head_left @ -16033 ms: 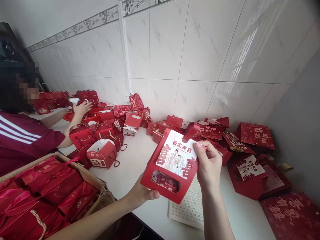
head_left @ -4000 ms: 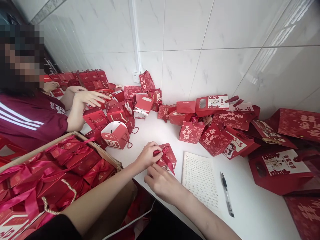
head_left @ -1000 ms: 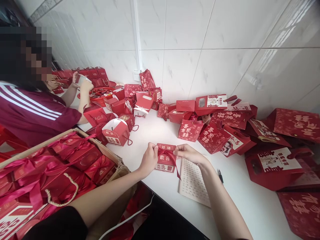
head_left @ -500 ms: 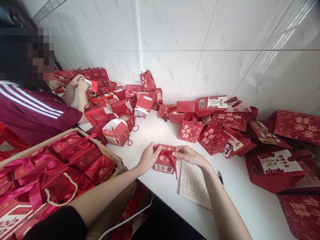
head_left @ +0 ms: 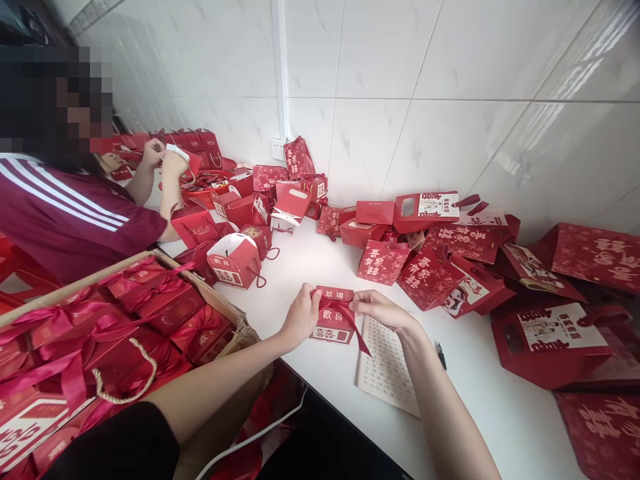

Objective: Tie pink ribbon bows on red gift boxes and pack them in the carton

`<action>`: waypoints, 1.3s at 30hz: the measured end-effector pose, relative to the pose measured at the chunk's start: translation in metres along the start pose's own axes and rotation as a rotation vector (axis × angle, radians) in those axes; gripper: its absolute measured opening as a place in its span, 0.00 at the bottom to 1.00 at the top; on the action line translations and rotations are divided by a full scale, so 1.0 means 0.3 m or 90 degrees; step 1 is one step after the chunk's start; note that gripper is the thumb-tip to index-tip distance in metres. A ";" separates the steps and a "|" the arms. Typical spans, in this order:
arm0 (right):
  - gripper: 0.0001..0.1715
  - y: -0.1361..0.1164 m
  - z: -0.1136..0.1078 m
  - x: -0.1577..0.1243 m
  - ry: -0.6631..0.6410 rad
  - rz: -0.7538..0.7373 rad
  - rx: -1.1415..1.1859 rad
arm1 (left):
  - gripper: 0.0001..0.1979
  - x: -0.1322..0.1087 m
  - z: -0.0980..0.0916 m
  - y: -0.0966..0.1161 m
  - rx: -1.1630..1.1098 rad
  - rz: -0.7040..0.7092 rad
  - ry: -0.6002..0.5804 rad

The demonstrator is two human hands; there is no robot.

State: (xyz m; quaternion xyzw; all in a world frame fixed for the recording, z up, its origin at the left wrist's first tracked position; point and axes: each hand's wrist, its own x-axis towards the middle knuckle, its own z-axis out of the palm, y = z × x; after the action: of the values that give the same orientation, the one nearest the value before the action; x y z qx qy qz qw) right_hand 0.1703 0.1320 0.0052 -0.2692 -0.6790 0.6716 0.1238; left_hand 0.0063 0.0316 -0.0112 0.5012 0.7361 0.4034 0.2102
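A small red gift box with pale lettering and a white printed panel stands at the table's near edge in front of me. Across its upper part runs a dark red ribbon, its tail hanging down the right side. My left hand is closed at the box's upper left, thumb and fingers pinched on the ribbon there. At the upper right, my right hand pinches the ribbon between thumb and forefinger. Partly under my right forearm lies a notebook with handwritten pages.
A carton of ribboned red boxes stands at my left. An open red box sits beyond it. Red gift bags crowd the back and right. A pen lies right of the notebook. A co-worker handles a red box at far left.
The ribbon's tail now swings out further to the right of the box. Both hands stay at the box's top corners. The view has shifted slightly.
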 end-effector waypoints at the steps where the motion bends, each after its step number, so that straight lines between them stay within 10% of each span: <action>1: 0.16 0.000 0.000 0.001 -0.007 0.001 0.007 | 0.10 0.001 0.002 -0.002 -0.007 0.004 0.005; 25: 0.23 0.015 -0.031 -0.016 0.050 0.042 0.021 | 0.09 0.028 -0.014 -0.026 -0.180 0.082 -0.173; 39: 0.28 -0.027 -0.053 -0.074 0.098 0.145 -0.138 | 0.31 0.020 -0.064 -0.017 -0.035 0.221 -0.222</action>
State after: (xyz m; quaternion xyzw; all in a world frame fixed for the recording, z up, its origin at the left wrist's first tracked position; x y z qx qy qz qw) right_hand 0.1955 0.1340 0.0185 -0.4070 -0.7011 0.5814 0.0689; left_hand -0.0126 0.0289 -0.0035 0.6763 0.5802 0.3608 0.2753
